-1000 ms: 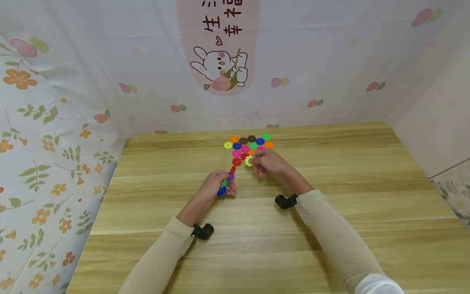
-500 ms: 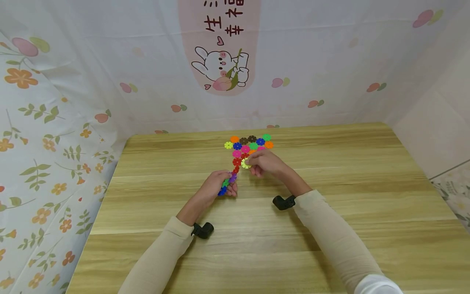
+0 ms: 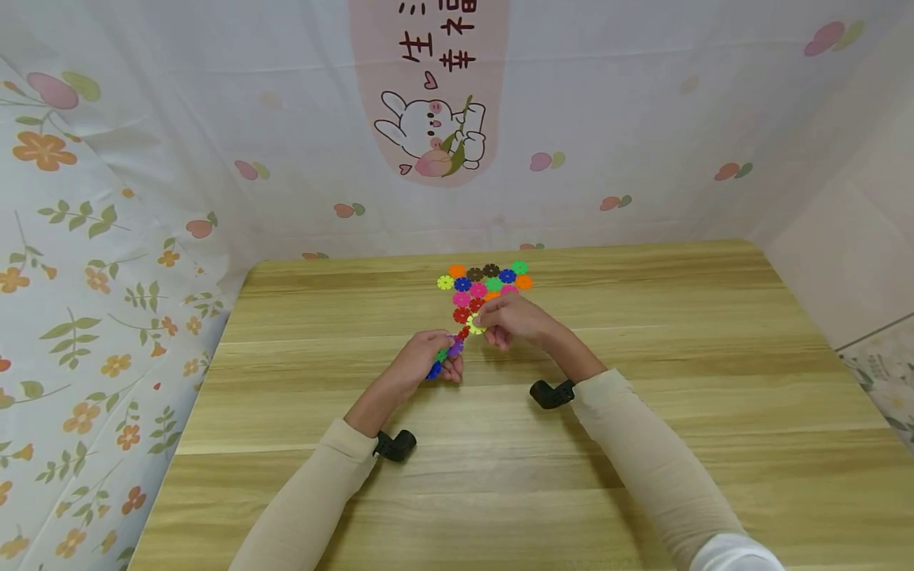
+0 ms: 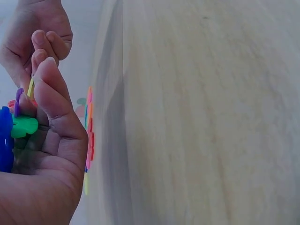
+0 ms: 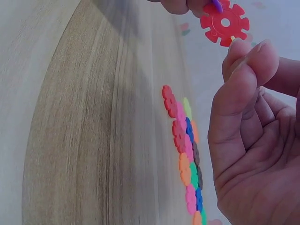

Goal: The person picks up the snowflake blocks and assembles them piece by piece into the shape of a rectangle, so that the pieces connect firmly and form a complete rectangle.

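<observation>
My left hand holds a short chain of notched plastic snowflake discs above the table. The chain runs from a blue disc through a green disc and a purple disc to a red disc. Between thumb and fingers my right hand pinches a yellow disc. The yellow disc's edge meets the red disc's notched rim in the right wrist view; how deep it sits there is hidden by the fingertips.
Beyond the hands, several loose discs lie flat in a cluster, among them an orange disc, a brown disc and a pink disc. They rest on the wooden table, whose back edge meets a printed cloth.
My right hand has brought the yellow disc left and toward me, from beside the cluster to the chain's red end. My left hand has shifted the chain slightly right.
</observation>
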Demonstrator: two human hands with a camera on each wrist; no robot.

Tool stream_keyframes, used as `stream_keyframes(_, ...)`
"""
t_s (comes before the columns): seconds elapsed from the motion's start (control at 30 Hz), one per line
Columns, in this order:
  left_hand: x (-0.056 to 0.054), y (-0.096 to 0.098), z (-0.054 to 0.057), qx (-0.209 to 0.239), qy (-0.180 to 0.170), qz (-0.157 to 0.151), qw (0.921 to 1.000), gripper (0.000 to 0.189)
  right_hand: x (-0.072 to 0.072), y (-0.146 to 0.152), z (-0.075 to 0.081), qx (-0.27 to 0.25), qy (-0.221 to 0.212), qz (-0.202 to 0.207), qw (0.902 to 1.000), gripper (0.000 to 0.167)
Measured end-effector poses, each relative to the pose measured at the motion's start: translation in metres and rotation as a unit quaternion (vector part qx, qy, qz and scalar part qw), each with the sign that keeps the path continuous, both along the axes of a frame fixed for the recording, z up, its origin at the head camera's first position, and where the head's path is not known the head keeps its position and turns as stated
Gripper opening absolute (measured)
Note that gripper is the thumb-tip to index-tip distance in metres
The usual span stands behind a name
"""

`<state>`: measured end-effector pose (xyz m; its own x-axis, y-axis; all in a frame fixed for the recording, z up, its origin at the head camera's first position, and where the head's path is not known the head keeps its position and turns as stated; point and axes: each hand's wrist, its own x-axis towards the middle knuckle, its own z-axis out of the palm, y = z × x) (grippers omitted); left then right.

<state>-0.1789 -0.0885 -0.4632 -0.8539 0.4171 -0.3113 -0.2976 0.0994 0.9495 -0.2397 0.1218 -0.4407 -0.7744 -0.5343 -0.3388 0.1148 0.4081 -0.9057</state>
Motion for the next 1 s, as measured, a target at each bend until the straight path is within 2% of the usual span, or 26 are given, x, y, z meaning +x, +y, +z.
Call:
stream_keyframes(0.33, 0.002, 0.002, 0.003, -0.008, 0.012, 0.006, 0.9999, 0.030, 0.003, 0.000, 0.002, -0.003, -0.008, 0.007, 0.9999, 0.030)
stream_keyframes(0.67, 0.004, 0.002, -0.003, -0.008, 0.021, 0.008, 0.9997, 0.029, 0.010, -0.007, -0.002, 0.000, -0.023, 0.005, 0.9997, 0.028)
stream_keyframes(0.8, 0.004, 0.001, -0.003, -0.009, 0.019, 0.006, 0.9998, 0.029, 0.009, -0.007, -0.002, 0.007, -0.021, 0.008, 0.9997, 0.029)
stream_keyframes(1.0, 0.001, 0.001, 0.002, -0.042, 0.016, -0.003, 0.9990, 0.033, 0.006, -0.002, 0.000, 0.001, -0.026, 0.007, 0.9996, 0.023)
